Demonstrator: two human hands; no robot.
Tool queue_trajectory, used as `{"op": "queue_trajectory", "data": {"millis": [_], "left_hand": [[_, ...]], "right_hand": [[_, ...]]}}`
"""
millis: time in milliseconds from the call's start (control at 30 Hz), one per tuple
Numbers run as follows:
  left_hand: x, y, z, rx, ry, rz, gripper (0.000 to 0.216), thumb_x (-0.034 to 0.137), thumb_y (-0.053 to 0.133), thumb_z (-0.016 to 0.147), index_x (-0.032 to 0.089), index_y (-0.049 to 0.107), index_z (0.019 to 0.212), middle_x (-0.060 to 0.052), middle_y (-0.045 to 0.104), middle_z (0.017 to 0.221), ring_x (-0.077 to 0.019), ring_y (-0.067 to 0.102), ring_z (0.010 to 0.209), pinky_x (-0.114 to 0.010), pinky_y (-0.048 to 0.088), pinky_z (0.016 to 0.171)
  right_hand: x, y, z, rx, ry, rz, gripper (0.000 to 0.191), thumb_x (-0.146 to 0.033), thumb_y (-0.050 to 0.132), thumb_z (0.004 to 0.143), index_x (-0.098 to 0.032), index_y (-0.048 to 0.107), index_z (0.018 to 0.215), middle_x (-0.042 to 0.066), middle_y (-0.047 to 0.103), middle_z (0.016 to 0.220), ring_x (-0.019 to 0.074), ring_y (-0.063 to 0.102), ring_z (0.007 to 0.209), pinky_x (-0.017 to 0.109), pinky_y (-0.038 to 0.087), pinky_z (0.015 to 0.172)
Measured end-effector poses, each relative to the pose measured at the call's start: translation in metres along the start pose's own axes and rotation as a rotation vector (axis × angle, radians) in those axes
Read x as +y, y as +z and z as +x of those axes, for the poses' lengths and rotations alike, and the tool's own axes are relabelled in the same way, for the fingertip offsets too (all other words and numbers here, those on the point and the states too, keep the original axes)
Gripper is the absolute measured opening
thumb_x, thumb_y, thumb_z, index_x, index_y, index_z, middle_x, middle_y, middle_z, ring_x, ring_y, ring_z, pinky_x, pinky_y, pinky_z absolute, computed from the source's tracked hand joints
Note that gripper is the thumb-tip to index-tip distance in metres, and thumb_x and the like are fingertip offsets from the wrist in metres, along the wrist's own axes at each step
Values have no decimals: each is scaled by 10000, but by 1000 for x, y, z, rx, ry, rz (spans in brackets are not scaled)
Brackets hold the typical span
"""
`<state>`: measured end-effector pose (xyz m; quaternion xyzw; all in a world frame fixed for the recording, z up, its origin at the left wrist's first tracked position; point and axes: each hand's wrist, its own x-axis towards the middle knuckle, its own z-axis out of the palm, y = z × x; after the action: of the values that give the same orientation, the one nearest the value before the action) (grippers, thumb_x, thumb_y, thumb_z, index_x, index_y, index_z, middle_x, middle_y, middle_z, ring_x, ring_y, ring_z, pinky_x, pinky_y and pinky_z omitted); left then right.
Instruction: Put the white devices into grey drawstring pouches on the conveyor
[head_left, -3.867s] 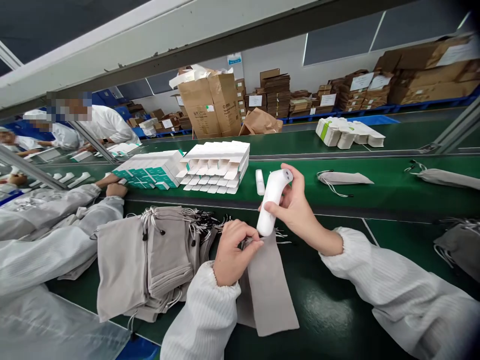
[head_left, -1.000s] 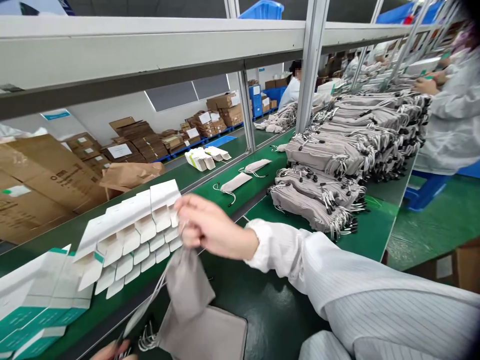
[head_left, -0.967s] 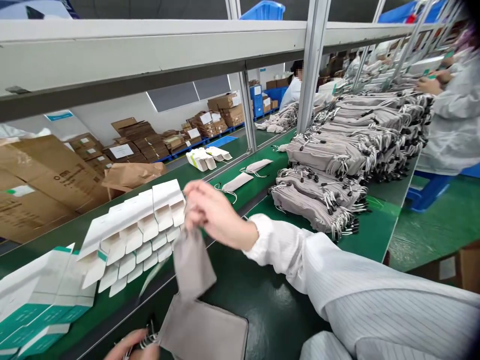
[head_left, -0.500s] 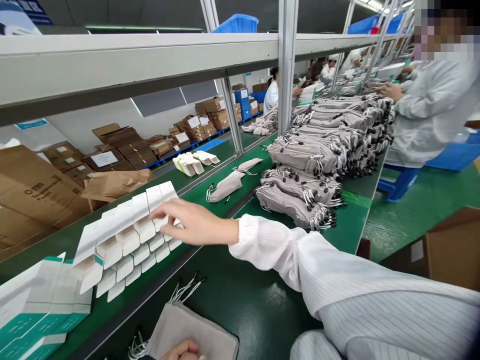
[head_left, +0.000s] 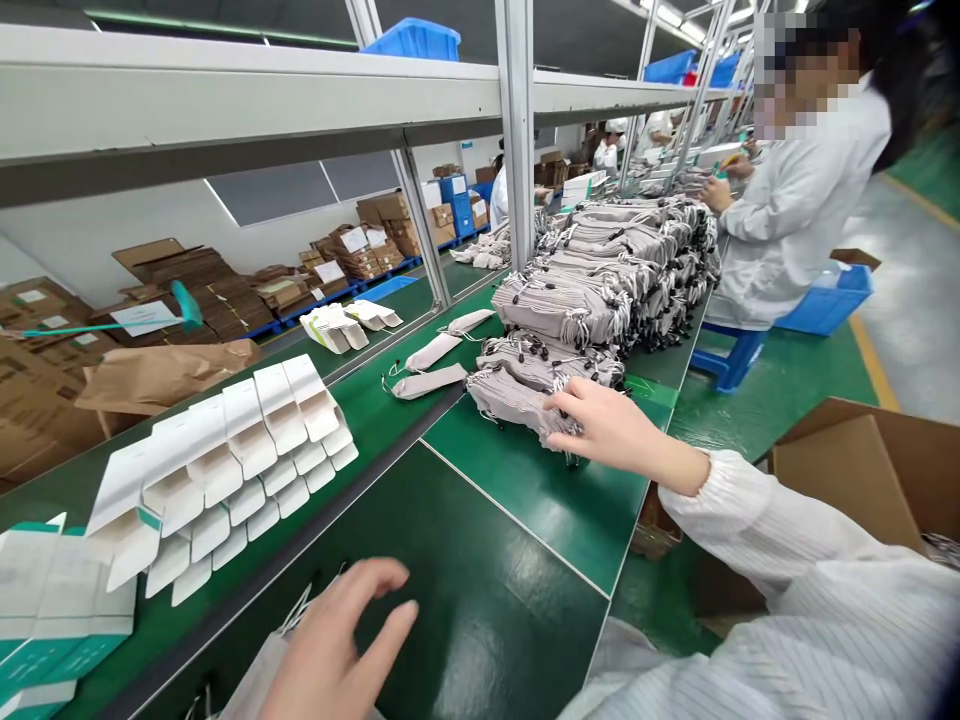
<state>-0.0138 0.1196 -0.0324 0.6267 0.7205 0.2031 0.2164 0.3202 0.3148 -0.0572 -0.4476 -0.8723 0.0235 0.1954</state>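
The right hand, grip parted, hung at stacked pouches; the left hand gaped, empty. A hasty tug risked spilling them.

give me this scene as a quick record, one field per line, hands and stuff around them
left hand: open, beside a gray drawstring pouch at the bottom edge; contact unclear
right hand: fingers and thumb apart, at the near end of the stacked drawstring pouches; grip unclear
belt: green, bearing three separate slim pouches
cartons: open-ended white cartons stacked, beside teal-and-white cartons
nearby: co-worker in white, right of the stack
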Motion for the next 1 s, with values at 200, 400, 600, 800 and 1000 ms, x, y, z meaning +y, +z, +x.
{"op": "queue_trajectory", "data": {"millis": [200,400,600,800,1000], "left_hand": [[98,78,129,-177,101,-429,248,381,664,798,210,649,976,-65,689,1017,-231,631,957,-356,484,885],[119,162,197,-189,-59,-631,439,576,736,725,161,601,771,-107,682,817,-217,636,751,-318,490,704],[111,169,192,-202,-62,-720,350,446,784,705,155,636,831,-76,677,834,-171,616,729,-266,465,668],[101,159,188,-122,-119,-731,139,248,694,663,174,577,680,18,541,654,-120,486,613,-232,344,549],[77,113,169,2,-168,-823,154,277,583,676,191,473,609,45,420,588,-103,374,562,-243,249,536]], "right_hand": [[27,11,-19,-24,-29,196,171,-228,617,897,-218,597,1067,65,529,1050,195,570,905,337,483,814],[30,15,-17,32,-74,319,151,-90,532,890,-212,575,967,51,551,998,181,576,898,314,483,795],[33,23,-18,96,-86,318,192,-39,488,868,-211,525,943,49,554,958,183,564,881,317,472,791],[36,23,-18,110,-24,247,144,-86,473,894,-214,518,944,46,557,975,179,573,875,310,462,786],[42,17,-21,89,50,146,118,-149,462,906,-226,544,942,37,588,1011,166,603,821,284,459,701]]}}
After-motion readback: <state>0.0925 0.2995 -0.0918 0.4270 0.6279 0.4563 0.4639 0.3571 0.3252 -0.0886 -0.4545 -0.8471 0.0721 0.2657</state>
